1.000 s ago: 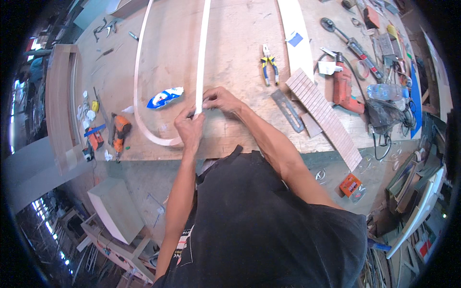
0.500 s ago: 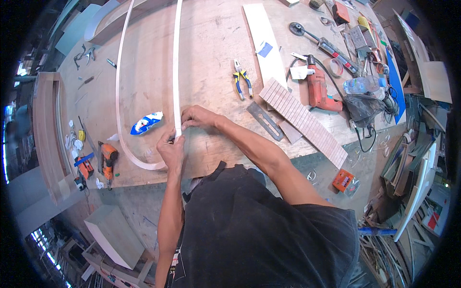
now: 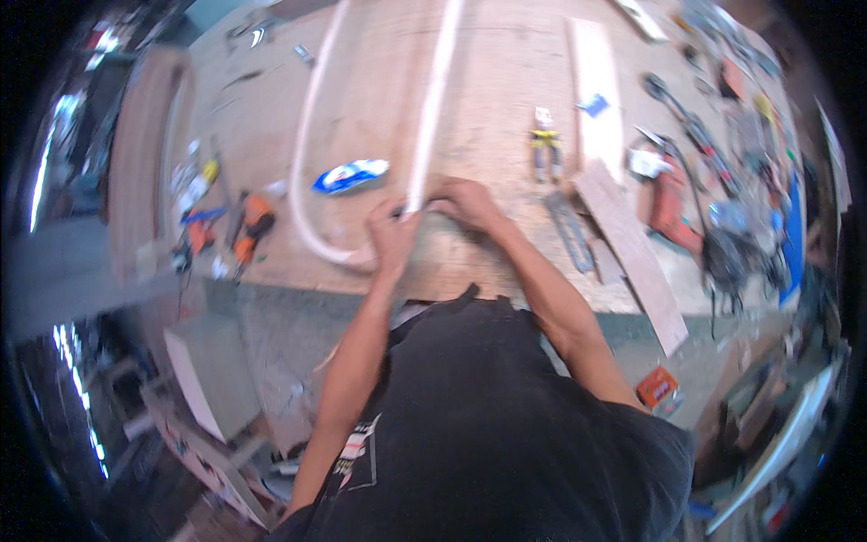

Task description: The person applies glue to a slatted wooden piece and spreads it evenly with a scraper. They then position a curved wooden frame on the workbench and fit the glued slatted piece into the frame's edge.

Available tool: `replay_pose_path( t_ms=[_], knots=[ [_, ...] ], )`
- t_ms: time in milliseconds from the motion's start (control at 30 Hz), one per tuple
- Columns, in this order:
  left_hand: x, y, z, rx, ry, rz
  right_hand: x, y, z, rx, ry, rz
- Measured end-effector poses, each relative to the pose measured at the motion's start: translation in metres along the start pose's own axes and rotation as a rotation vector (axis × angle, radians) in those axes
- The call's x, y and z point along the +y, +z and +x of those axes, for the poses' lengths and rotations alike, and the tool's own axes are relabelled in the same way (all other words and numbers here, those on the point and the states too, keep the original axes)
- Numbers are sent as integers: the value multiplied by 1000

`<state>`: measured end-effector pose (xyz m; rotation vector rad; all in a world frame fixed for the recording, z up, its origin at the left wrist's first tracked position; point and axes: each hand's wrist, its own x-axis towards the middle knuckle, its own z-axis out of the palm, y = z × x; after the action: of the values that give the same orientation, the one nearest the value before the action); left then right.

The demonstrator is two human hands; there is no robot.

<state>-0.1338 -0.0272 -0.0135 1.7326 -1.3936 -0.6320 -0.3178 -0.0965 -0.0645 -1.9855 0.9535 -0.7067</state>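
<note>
A long, narrow pale strip (image 3: 434, 99) runs away from me across the wooden workbench. Its near part meets a rounded bend (image 3: 318, 242) that curves back up on the left, so the outline looks like a U. My left hand (image 3: 394, 239) is closed around the strip's near part, at the right side of the bend. Close beside it, my right hand (image 3: 468, 204) has its fingers curled against the strip's right side. Blur and the fingers hide exactly what lies between the fingertips. Inside the U lies a blue-and-white packet (image 3: 351, 175).
Yellow-and-blue pliers (image 3: 545, 144), a slotted metal plate (image 3: 569, 233), wooden boards (image 3: 632, 257) and a red power drill (image 3: 671, 203) lie to the right. Orange power tools (image 3: 251, 230) sit at the left near the bench's front edge. A red box (image 3: 657, 387) is lower right.
The whole view has shifted, putting the bench and hands further right and slightly higher in the picture, with more blur. Both hands stay at the strip's near part.
</note>
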Motion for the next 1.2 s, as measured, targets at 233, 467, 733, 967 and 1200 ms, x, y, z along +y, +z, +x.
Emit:
replay_pose_path(
  t_ms=[233, 467, 733, 967, 1200],
  knots=[
    [10, -1, -7, 94, -14, -6, -21, -6, -64, 166, 238, 81],
    [8, 4, -7, 112, -73, 41, -12, -11, -98, 189, 289, 56],
    [15, 0, -9, 94, -130, -34, -58, 6, -25, 119, 535, 298],
    [8, 10, -9, 168, -109, 33, -100, 24, -9, 60, 580, 553],
    [14, 2, -14, 97, -161, -4, -127, 16, -4, 153, 610, 638]
  ],
)
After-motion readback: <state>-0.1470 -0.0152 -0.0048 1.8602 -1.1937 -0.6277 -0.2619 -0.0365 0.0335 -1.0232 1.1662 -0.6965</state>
